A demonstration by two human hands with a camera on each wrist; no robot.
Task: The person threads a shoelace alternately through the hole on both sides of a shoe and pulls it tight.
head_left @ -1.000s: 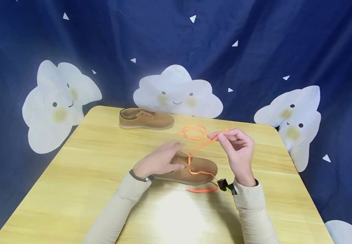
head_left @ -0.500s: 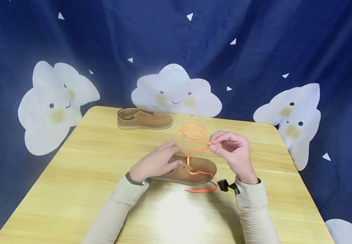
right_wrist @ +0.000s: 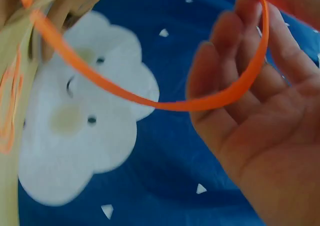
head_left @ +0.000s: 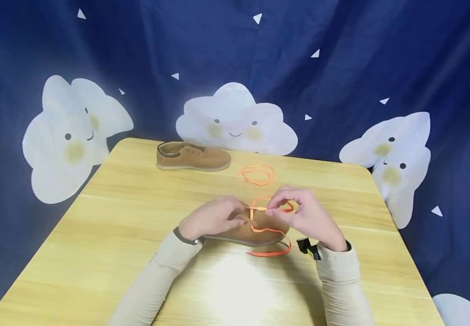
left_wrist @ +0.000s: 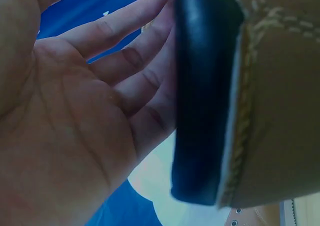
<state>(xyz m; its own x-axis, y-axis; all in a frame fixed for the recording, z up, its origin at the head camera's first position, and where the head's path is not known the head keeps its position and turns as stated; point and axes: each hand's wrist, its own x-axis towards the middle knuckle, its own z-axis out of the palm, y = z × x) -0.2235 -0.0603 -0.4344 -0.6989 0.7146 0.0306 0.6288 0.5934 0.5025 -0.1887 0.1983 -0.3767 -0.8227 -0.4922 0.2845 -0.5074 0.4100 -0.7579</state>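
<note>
A brown shoe (head_left: pixel 235 233) lies on the table, toe to the right, with an orange shoelace (head_left: pixel 269 254) threaded through its front eyelets. My left hand (head_left: pixel 210 218) holds the shoe around its opening, thumb by the near eyelet flap. In the left wrist view, the fingers (left_wrist: pixel 145 76) reach behind the dark collar (left_wrist: pixel 207 96); their tips are partly hidden. Over the shoe's front, my right hand (head_left: pixel 306 215) pinches one end of the lace between thumb and forefinger. That lace section (right_wrist: pixel 165 106) hangs in a loop in the right wrist view.
A second brown shoe (head_left: pixel 196 157), with no lace in its eyelets, stands at the back left of the wooden table (head_left: pixel 137 181). A coiled orange shoelace (head_left: pixel 259 182) lies beyond the near shoe. Behind the table hangs a blue curtain (head_left: pixel 218 45) with clouds.
My right hand has come down and left toward the shoe's eyelets, bringing the lace end; the lace, earlier stretched out, now bends in a loop. My left hand stays on the shoe.
</note>
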